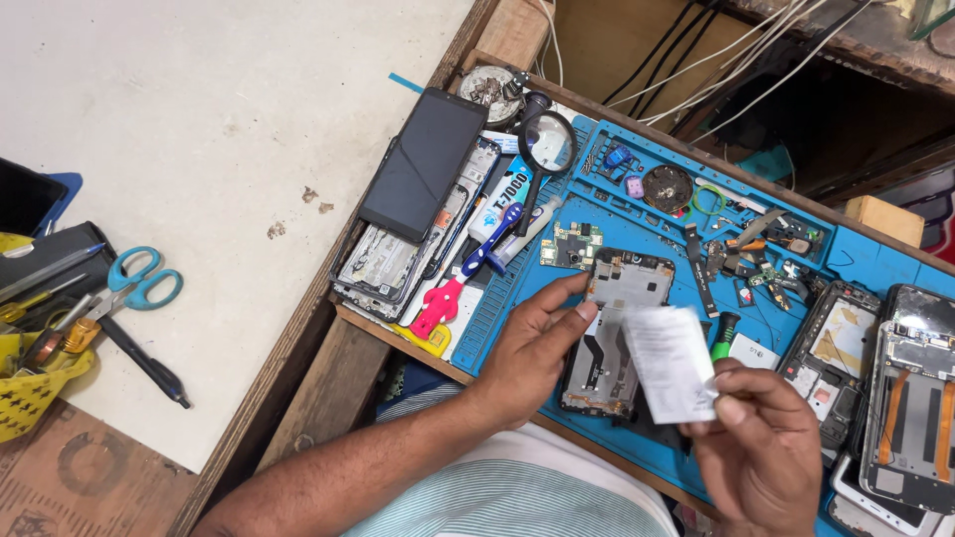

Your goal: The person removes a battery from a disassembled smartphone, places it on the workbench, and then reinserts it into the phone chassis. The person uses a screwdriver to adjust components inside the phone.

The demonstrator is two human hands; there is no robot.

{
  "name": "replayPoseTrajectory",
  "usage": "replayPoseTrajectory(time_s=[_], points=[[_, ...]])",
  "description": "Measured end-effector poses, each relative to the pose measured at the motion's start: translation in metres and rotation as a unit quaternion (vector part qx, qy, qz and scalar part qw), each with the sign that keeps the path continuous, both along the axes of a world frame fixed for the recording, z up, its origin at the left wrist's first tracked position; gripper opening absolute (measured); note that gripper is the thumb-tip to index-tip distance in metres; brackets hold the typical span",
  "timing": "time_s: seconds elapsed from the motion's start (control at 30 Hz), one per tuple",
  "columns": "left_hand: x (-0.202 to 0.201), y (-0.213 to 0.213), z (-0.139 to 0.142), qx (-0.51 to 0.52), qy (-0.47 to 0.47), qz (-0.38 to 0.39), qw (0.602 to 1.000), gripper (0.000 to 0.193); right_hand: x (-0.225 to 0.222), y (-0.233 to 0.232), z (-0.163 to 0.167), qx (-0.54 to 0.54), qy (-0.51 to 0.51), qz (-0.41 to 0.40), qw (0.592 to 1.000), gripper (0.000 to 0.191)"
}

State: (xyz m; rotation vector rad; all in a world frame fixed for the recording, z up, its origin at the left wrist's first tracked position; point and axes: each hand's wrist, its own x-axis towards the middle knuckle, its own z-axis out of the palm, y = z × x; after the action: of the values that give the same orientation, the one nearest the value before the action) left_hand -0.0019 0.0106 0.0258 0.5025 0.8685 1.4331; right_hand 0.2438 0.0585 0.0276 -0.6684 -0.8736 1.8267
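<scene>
The left hand (532, 343) rests open on an opened phone (615, 333), the right hand (761, 447) pinches a white slip (671, 363) (blue mat (657, 229), wooden bench (328, 388)).

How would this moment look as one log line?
left hand: steadies opened phone | right hand: holds white sheet | surface: blue mat

I see a dark blank phone screen (423, 164) lying tilted atop opened phones, a white glue tube (500, 202) beside it, and a white slip (670, 362) pinched in my right hand (761, 447).
</scene>
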Motion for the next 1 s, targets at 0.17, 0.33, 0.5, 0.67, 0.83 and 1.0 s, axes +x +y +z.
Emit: replayPoseTrajectory(time_s=[0.17, 0.33, 0.5, 0.67, 0.83, 1.0], points=[[-0.003, 0.001, 0.000, -0.067, -0.003, -0.015, 0.998, 0.049, -0.010, -0.002, 0.003, 0.022, -0.116, 0.000, 0.993, 0.021], [-0.003, 0.001, -0.003, -0.062, -0.003, -0.008, 0.998, 0.050, -0.021, -0.012, 0.002, 0.067, -0.268, 0.024, 0.961, 0.022], [-0.004, 0.002, -0.006, -0.013, -0.007, 0.014, 1.000, 0.050, -0.029, -0.013, 0.004, 0.065, -0.306, 0.025, 0.949, 0.021], [-0.007, 0.002, -0.002, -0.025, -0.011, 0.014, 1.000, 0.050, -0.030, -0.012, 0.007, 0.071, -0.328, 0.016, 0.942, 0.021], [-0.008, 0.003, 0.002, -0.020, -0.007, 0.018, 1.000, 0.050, -0.031, -0.012, 0.007, 0.060, -0.328, 0.022, 0.943, 0.022], [-0.009, 0.003, 0.003, -0.040, 0.008, 0.013, 0.999, 0.050, -0.032, -0.013, 0.009, 0.071, -0.358, 0.020, 0.931, 0.022]])
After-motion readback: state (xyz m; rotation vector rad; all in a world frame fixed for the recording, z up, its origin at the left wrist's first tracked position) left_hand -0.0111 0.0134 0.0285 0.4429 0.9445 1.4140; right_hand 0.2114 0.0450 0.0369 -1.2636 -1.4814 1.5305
